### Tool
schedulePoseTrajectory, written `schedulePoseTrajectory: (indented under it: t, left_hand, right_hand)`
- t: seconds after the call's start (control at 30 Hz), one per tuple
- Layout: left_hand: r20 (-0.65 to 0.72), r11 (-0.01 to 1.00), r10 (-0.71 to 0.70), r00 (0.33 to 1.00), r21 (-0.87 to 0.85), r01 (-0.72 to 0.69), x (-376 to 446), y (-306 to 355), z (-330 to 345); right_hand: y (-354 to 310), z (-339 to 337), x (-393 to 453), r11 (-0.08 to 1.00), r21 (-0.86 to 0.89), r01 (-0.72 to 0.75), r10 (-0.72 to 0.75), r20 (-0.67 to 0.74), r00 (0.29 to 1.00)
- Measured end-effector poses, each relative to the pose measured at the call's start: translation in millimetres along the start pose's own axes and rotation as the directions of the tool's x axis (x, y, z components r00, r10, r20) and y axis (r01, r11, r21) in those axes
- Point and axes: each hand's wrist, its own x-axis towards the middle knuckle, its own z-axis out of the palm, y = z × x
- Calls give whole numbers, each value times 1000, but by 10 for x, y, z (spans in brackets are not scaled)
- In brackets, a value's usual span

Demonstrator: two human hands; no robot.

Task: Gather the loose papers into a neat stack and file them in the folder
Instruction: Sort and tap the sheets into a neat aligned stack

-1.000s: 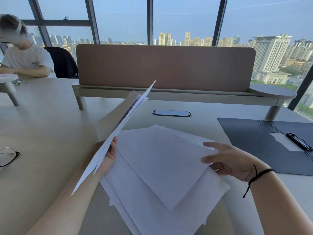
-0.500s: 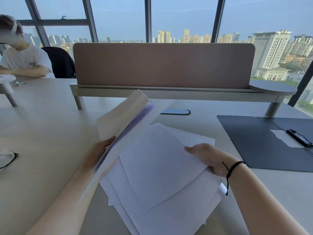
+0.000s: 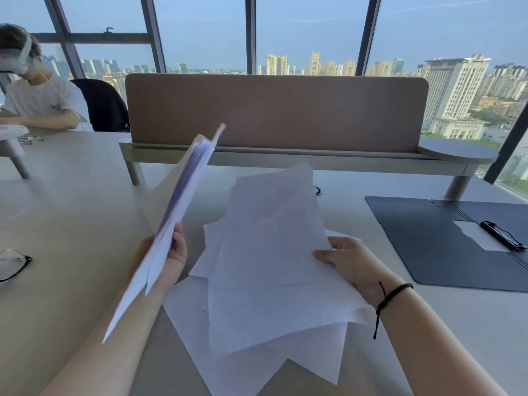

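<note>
Leftmost, beside the loose papers spread on the desk, lie a pair of glasses. Nearer the papers, my left hand grips a gathered bundle — held on edge, tilted up and away from me. Over the papers, my right hand pinches one sheet by its right edge, lifted off the pile. Well right of the papers lies the dark folder, open flat — a black clip on it.
</note>
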Motion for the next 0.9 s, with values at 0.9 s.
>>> schedulePoseTrajectory:
  t: [0.9]
  left_hand:
    - [-137, 970, -110, 984, 201, 137, -255, -95, 186]
  right_hand:
    - [65, 416, -448, 678, -735, 10, -159, -134, 978]
